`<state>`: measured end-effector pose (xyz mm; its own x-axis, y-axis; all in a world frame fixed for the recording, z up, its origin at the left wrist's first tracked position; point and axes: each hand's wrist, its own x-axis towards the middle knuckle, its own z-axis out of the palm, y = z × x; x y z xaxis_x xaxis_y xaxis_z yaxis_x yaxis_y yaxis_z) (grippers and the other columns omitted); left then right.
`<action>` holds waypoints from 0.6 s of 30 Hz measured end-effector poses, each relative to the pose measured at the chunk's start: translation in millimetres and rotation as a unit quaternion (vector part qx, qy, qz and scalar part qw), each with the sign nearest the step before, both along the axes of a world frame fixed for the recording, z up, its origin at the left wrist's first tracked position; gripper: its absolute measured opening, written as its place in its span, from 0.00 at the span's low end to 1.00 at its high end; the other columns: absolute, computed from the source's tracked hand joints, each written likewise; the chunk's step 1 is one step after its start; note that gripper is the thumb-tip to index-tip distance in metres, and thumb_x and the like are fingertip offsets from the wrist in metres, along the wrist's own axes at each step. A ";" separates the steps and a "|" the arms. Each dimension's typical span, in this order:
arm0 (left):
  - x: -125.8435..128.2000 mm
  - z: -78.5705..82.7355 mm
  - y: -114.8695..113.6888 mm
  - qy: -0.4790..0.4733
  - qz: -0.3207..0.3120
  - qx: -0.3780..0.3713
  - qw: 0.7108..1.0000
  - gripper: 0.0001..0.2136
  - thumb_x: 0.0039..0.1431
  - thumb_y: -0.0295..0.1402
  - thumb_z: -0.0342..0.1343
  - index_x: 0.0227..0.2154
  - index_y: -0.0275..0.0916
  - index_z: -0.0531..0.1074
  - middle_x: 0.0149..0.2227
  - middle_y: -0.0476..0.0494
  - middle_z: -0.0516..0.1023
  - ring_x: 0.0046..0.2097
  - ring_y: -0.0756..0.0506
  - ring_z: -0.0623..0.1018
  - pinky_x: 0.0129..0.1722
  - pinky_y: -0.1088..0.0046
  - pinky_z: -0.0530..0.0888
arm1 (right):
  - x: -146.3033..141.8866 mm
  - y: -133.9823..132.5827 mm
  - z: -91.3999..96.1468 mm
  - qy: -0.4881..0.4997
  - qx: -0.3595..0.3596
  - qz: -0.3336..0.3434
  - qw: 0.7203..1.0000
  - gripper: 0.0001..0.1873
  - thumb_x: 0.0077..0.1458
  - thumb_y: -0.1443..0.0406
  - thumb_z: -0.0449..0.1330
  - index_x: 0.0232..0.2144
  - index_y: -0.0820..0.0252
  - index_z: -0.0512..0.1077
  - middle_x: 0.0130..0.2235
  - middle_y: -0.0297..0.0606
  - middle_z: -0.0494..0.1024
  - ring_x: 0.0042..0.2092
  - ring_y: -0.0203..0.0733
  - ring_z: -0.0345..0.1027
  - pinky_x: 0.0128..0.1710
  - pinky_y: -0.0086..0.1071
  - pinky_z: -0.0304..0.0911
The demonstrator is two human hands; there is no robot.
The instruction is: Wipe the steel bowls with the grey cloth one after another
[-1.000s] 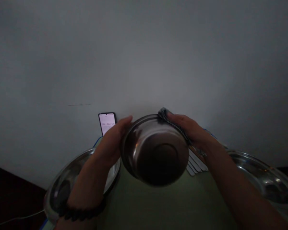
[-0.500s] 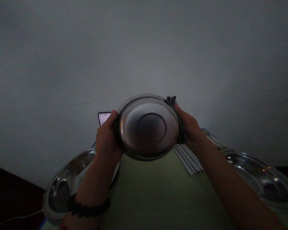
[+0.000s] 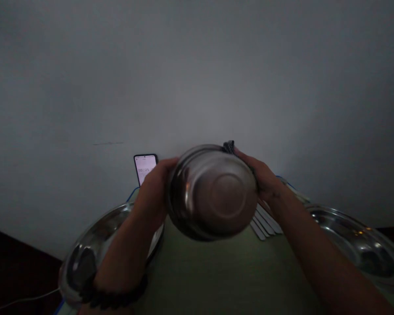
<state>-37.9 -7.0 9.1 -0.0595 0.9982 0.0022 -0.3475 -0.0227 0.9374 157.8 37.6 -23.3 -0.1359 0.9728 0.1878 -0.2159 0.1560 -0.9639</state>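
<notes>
I hold a steel bowl (image 3: pixel 213 194) up in front of me with its underside turned toward the camera. My left hand (image 3: pixel 154 190) grips its left rim, fingers wrapped round the edge. My right hand (image 3: pixel 262 177) grips the right rim and presses a dark checked cloth (image 3: pixel 229 146) against it; only a corner of the cloth shows above the bowl. A dark bead bracelet sits on my left wrist.
A large steel basin (image 3: pixel 85 258) lies at the lower left and another (image 3: pixel 357 245) at the right on a pale green table (image 3: pixel 210 275). A phone (image 3: pixel 145 166) with a lit screen leans on the grey wall. Several flat white sticks (image 3: pixel 265 223) lie behind the bowl.
The bowl was tilted up and raised half a second ago, then came back down and tipped so its base faces me. Both hands stayed on its rim, the cloth still under the right one.
</notes>
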 end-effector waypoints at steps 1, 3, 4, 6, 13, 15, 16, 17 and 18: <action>-3.4 -1.3 -0.3 0.060 -0.041 -0.013 0.997 0.12 0.51 0.36 0.56 0.16 0.38 0.73 0.17 0.47 0.73 0.20 0.49 0.70 0.20 0.75 0.67 | 2.3 -4.2 2.8 -0.041 0.004 0.045 0.998 0.19 0.50 0.49 0.61 0.33 0.58 0.79 0.30 0.35 0.81 0.32 0.39 0.73 0.34 0.32 0.67; -7.4 -6.5 0.0 0.172 -0.094 -0.006 0.981 0.13 0.51 0.40 0.57 0.17 0.38 0.75 0.19 0.44 0.76 0.21 0.48 0.72 0.20 0.75 0.66 | 2.5 -11.9 6.3 -0.116 0.020 0.121 0.986 0.19 0.50 0.50 0.61 0.34 0.58 0.79 0.30 0.34 0.81 0.29 0.36 0.70 0.31 0.29 0.64; -8.1 -9.5 0.5 0.211 -0.099 0.013 0.972 0.13 0.51 0.41 0.58 0.18 0.38 0.76 0.21 0.43 0.77 0.23 0.47 0.73 0.22 0.75 0.67 | 1.0 -14.7 6.9 -0.141 0.035 0.141 0.979 0.19 0.51 0.50 0.61 0.35 0.58 0.79 0.30 0.33 0.80 0.29 0.35 0.70 0.30 0.27 0.63; -7.9 -14.1 1.5 0.243 -0.083 0.050 0.965 0.12 0.50 0.41 0.59 0.20 0.40 0.77 0.24 0.43 0.79 0.26 0.47 0.75 0.25 0.76 0.68 | -3.2 -17.8 6.5 -0.161 0.056 0.156 0.973 0.19 0.53 0.50 0.59 0.35 0.57 0.78 0.31 0.33 0.80 0.30 0.34 0.70 0.32 0.27 0.62; -8.2 -13.5 4.2 0.144 -0.081 0.005 0.986 0.13 0.48 0.39 0.61 0.17 0.35 0.76 0.17 0.44 0.74 0.18 0.51 0.70 0.18 0.77 0.64 | -9.4 -18.6 6.3 -0.138 0.067 0.115 0.981 0.19 0.54 0.50 0.58 0.37 0.56 0.79 0.31 0.33 0.80 0.31 0.34 0.70 0.33 0.27 0.62; -9.1 -12.0 5.2 0.104 -0.044 0.001 0.994 0.12 0.47 0.38 0.62 0.16 0.35 0.75 0.17 0.45 0.74 0.18 0.50 0.70 0.18 0.77 0.64 | -8.3 -17.9 7.2 -0.113 0.063 0.076 0.989 0.20 0.52 0.49 0.59 0.36 0.56 0.79 0.30 0.33 0.80 0.30 0.35 0.70 0.32 0.28 0.63; -9.2 -11.1 5.6 0.081 -0.019 0.001 0.997 0.11 0.46 0.37 0.62 0.16 0.35 0.75 0.17 0.45 0.74 0.18 0.50 0.71 0.18 0.77 0.65 | -7.8 -16.9 7.3 -0.097 0.058 0.057 0.992 0.20 0.51 0.48 0.59 0.35 0.56 0.79 0.30 0.33 0.80 0.30 0.36 0.70 0.31 0.29 0.63; -8.8 -9.9 5.9 0.055 0.005 -0.002 0.998 0.11 0.46 0.36 0.62 0.16 0.35 0.75 0.18 0.46 0.74 0.19 0.50 0.71 0.19 0.76 0.66 | -7.6 -15.3 7.1 -0.079 0.050 0.037 0.995 0.21 0.50 0.47 0.60 0.35 0.56 0.79 0.30 0.33 0.80 0.30 0.37 0.71 0.32 0.30 0.64; -7.9 -8.7 6.3 0.026 0.029 -0.007 0.999 0.10 0.47 0.35 0.61 0.17 0.35 0.74 0.18 0.46 0.74 0.19 0.50 0.71 0.19 0.76 0.66 | -7.9 -13.2 6.4 -0.056 0.040 0.016 0.997 0.21 0.49 0.47 0.61 0.34 0.56 0.79 0.30 0.34 0.81 0.31 0.39 0.72 0.32 0.31 0.65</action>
